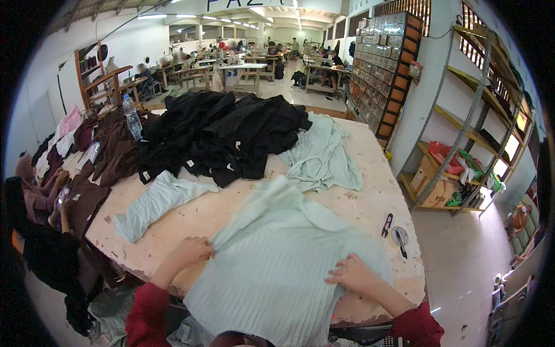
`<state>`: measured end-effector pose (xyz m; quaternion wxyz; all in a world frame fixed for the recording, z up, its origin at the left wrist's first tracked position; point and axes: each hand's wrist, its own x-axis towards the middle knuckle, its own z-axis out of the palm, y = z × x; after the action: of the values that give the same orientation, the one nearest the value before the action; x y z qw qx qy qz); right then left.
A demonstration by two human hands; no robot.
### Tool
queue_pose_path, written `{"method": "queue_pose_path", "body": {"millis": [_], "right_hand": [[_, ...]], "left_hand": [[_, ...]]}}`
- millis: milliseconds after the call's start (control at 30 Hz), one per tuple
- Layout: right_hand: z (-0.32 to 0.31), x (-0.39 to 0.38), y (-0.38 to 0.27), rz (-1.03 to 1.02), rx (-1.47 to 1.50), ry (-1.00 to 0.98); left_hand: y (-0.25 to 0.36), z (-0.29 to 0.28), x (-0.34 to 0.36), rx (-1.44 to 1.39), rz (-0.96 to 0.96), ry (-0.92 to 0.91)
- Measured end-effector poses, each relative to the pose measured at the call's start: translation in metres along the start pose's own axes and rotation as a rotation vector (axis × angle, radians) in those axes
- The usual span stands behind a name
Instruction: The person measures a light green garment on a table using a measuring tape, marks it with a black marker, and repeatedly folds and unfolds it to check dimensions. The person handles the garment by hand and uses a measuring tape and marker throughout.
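Observation:
A pale mint-green pleated blouse (272,254) lies spread before me, its lower edge hanging over the near edge of the table. Its upper part is smeared by motion. My left hand (193,251) is closed on the blouse's left side edge, pinching the cloth between thumb and fingers. On the right side, my right hand (352,273) grips the cloth with bent fingers; the fingertips are partly blurred. Just beyond lie a folded pale green garment piece (162,202) at the left and another crumpled mint-green garment (324,153) at the right.
Black garments (231,127) are heaped across the worktable (370,214). Thread snips (387,225) and a black pen (400,243) lie at the right. A water bottle (132,118) stands by brown garments (118,144). One person (40,191) is at the left; metal shelves (462,121) stand right.

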<state>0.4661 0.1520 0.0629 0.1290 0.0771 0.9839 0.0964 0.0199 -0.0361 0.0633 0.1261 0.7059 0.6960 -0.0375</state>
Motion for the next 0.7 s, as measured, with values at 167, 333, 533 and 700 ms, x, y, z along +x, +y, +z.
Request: {"method": "queue_pose_path", "body": {"millis": [167, 333, 533, 700], "right_hand": [[-0.028, 0.000, -0.030, 0.004, 0.202, 0.156], [0.029, 0.005, -0.057, 0.030, 0.479, 0.354], [0.050, 0.026, -0.029, 0.355, 0.628, 0.349], [-0.018, 0.019, 0.008, 0.687, 1.294, 0.294]], "left_hand": [[-0.004, 0.010, -0.061, -0.336, 0.045, 0.176], [-0.003, 0.042, -0.041, -0.464, 0.059, 0.552], [-0.012, 0.055, 0.010, -0.279, 0.208, 0.473], [-0.017, 0.005, 0.020, -1.080, 0.099, 0.415]]}}
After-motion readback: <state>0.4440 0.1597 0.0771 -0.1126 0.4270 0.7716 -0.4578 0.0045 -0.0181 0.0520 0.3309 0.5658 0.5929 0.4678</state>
